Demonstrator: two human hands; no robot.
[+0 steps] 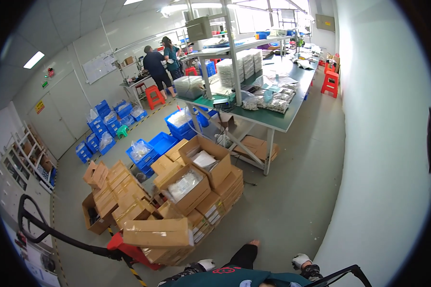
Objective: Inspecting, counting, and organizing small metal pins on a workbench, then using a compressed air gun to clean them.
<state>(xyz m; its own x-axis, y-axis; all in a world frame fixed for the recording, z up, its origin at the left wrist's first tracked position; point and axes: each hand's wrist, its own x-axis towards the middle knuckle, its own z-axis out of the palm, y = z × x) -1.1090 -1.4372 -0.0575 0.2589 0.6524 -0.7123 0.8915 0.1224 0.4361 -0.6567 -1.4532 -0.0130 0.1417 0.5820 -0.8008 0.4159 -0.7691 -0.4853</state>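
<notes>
- Bright overall; window (pixel 252 20) beyond workbench (pixel 276 121) blew out white
- Ceiling panel (pixel 34 60) left of workbench glowed
- Wall (pixel 383 143) right of workbench bowed, fisheye; corners went black

A: Which raised surface do you face?

B: A green-topped workbench (pixel 283 121). On its near end you see heaped silvery packets (pixel 275 100); left of these, on the same bench, stand stacked clear trays (pixel 225 75).

A: What else bears things around you?

B: The grey floor (pixel 297 191). Left of the workbench, you find blue crates (pixel 163 142), some stacked, and a small green stool (pixel 122 131); right of it, a red stool (pixel 330 83). Nearer you than the workbench and toward its left rise piled cardboard boxes (pixel 158 232), their direct support largely hidden, with a red pallet truck (pixel 119 243) beside them.
</notes>
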